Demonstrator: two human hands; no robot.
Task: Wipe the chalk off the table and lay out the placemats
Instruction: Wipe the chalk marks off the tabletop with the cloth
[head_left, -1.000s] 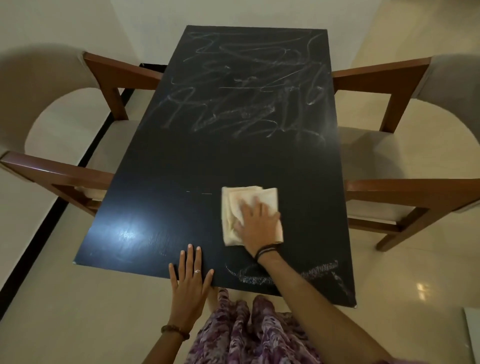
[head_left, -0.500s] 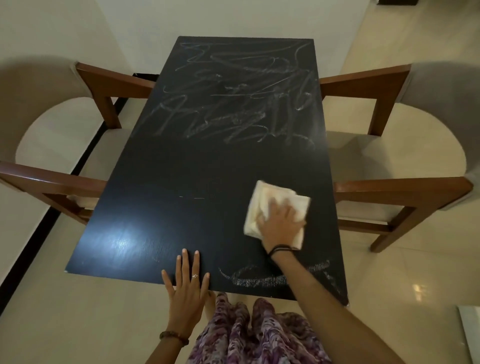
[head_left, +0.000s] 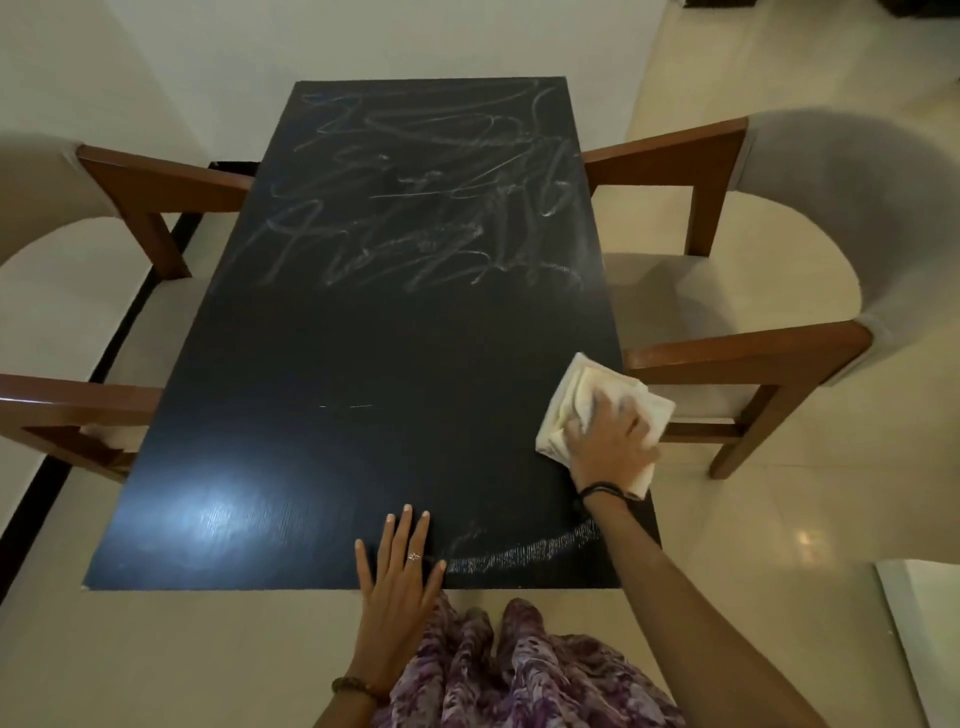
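Altogether one cloth (head_left: 582, 402), two chairs (head_left: 753, 358).

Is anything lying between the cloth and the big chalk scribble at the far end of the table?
Nothing visible. The cloth under the right hand sits at the right edge; bare dark table lies between it and the chalk scribble.

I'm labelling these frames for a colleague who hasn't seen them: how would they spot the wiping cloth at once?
Start at the long black table between the wooden-armed chairs and follow its right edge toward the near end. There the right hand presses on a folded cream cloth, overhanging the edge. It is the only pale, soft thing on the dark top.
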